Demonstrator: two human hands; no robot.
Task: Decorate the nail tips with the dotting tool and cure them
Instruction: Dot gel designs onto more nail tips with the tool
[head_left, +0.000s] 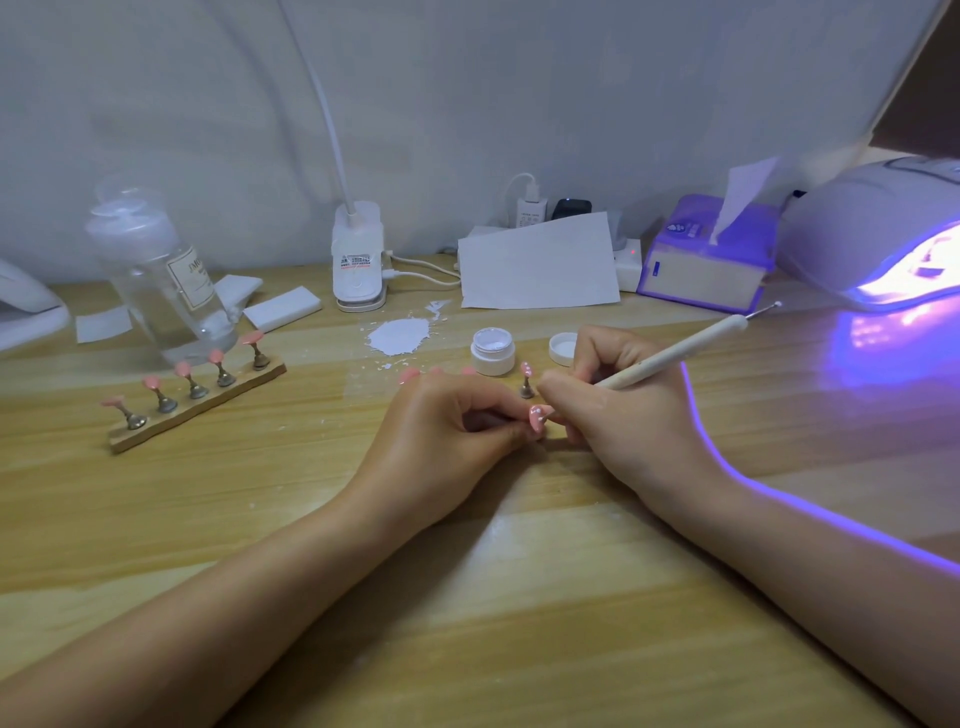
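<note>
Between your hands, low over the table (467, 597), your left hand (447, 421) pinches the tip (537, 415) while your right hand (618, 410) grips the tool (675, 353) like a pen. Brace both wrists, touch lightly, space dots evenly, then cure under the lamp (878, 228).

dim, soft focus | violet glow from curing lamp (883, 234) at right | wide-angle bending at edges

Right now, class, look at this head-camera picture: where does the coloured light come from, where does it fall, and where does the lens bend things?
Head view: violet light spills from the curing lamp onto the table and rims the right hand; the wide lens tilts the clear bottle near the left edge; the bottle and far clutter look soft.
</note>
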